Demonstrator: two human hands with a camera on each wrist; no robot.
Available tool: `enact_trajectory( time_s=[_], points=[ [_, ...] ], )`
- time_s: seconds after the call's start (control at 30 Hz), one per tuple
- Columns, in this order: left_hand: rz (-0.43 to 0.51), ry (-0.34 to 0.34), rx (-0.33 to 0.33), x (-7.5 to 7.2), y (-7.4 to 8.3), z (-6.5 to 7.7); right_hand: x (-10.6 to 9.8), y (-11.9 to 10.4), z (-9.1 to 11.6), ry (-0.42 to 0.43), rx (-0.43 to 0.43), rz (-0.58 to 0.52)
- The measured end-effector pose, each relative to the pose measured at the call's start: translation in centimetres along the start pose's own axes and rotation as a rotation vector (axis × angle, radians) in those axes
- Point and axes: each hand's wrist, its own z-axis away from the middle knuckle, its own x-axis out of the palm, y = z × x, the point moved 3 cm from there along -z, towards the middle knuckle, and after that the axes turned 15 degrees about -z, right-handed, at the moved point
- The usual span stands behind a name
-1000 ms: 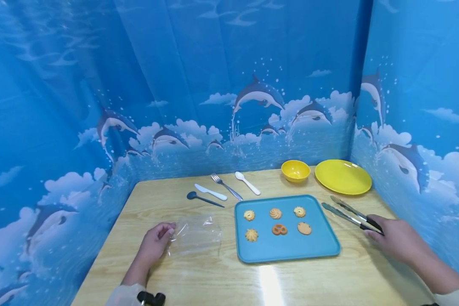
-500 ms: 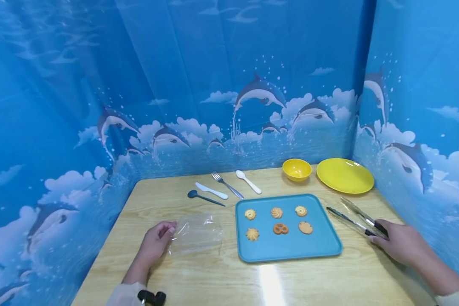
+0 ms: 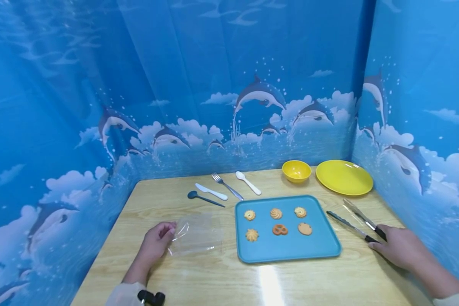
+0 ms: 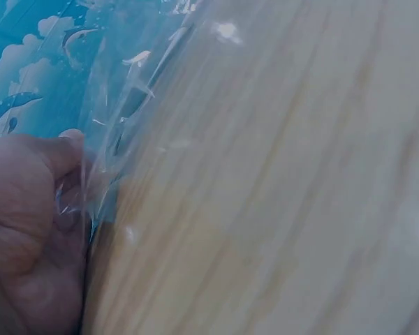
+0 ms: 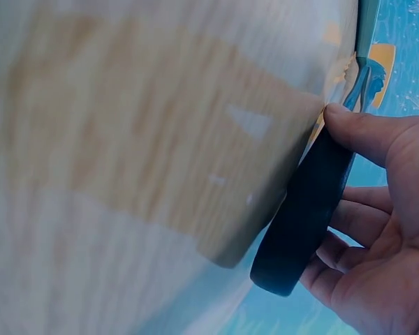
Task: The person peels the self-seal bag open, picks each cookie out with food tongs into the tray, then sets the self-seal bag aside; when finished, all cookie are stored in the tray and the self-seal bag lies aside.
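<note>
At the left, my left hand [image 3: 157, 240] pinches the left edge of a clear plastic bag [image 3: 199, 236] lying over the table. The left wrist view shows the film [image 4: 133, 105] between thumb and fingers. My right hand [image 3: 399, 248] holds metal tongs [image 3: 346, 224] with black handles, just right of the blue tray [image 3: 290, 250]. Their arms stand apart with nothing between them, tips pointing toward the back left. In the right wrist view, the thumb lies along a black handle [image 5: 304, 209]. Several cookies and a pretzel-shaped biscuit [image 3: 279, 230] sit in two rows on the tray.
Behind the bag lie a dark spoon [image 3: 204, 198], a white knife [image 3: 211, 192], a metal fork [image 3: 227, 186] and a white spoon [image 3: 247, 183]. A yellow bowl [image 3: 296, 171] and yellow plate [image 3: 344, 177] stand at the back right. Dolphin-print curtains [image 3: 214, 85] border the wooden table [image 3: 199, 280].
My right hand has shifted slightly right and toward me with the tongs, whose arms have spread wider. The left hand stays in place, while the bag's reflections have changed.
</note>
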Motion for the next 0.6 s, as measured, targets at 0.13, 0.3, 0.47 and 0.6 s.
enact_trajectory(
  time_s=[0.13, 0.3, 0.47, 0.6],
  points=[
    [-0.045, 0.008, 0.045, -0.03, 0.23, -0.1, 0.2, 0.21, -0.27, -0.026, 0.015, 0.003],
    [-0.109, -0.006, 0.073, 0.23, 0.37, -0.36, 0.25, 0.25, -0.49, -0.041, 0.042, -0.003],
    [-0.156, -0.016, 0.076, 0.37, 0.63, -0.51, 0.27, 0.1, -0.38, -0.031, 0.057, -0.02],
    [-0.165, -0.007, 0.104, 0.07, 0.91, -0.61, 0.36, 0.31, -0.48, -0.041, 0.067, -0.022]
  ],
)
